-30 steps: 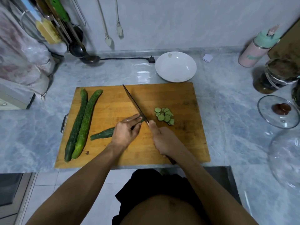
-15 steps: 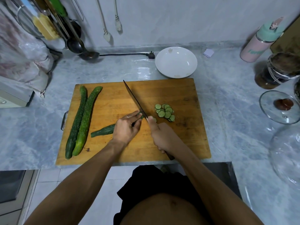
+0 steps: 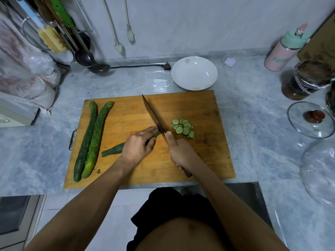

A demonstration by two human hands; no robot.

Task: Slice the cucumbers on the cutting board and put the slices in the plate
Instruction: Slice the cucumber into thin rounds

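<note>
A: Where is the half-cut dark green cucumber?
B: On the wooden cutting board, gripped by the left hand.
A: The right hand?
B: Gripping the steel knife; pale round slices beside the blade, white plate beyond.

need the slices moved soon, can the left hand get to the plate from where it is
Probably yes, but not right now: the left hand holds the cucumber being cut, and the knife lies across the path to the plate. Otherwise the board between is bare.
</note>
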